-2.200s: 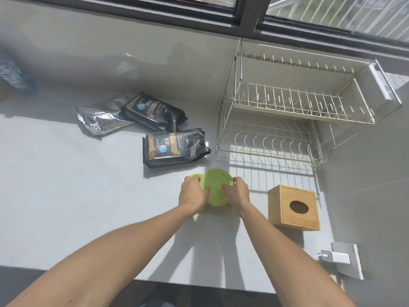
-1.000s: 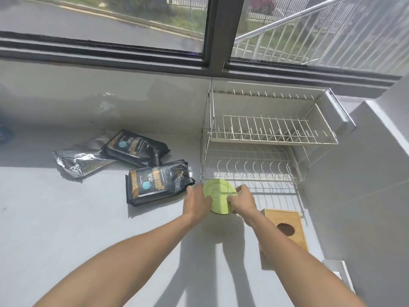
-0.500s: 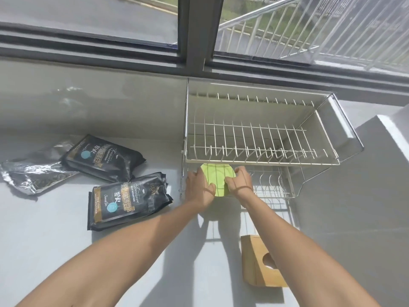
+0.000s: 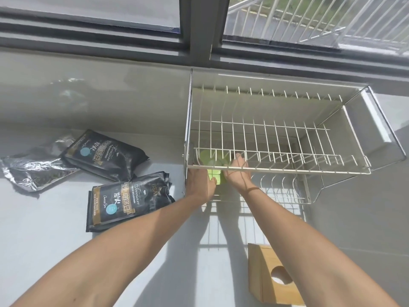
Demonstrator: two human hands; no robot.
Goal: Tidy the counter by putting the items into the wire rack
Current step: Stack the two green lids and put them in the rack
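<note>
A two-tier white wire rack (image 4: 287, 171) stands against the back wall on the right. Both hands hold a lime-green plate (image 4: 213, 165) upright inside the rack's lower tier at its left end, partly hidden behind the upper tier's front wires. My left hand (image 4: 200, 180) grips the plate's left edge, and my right hand (image 4: 238, 173) grips its right edge. Two black coffee bags (image 4: 104, 151) (image 4: 128, 199) and a crumpled silver bag (image 4: 33, 167) lie on the counter to the left.
A wooden tissue box (image 4: 272, 278) with a round hole sits on the counter at the lower right. A grey wall rises just right of the rack. A window frame (image 4: 199, 29) runs along the back above the ledge.
Both hands lifted the green plate off the counter and carried it forward into the rack's lower tier. The view moved closer to the rack.
</note>
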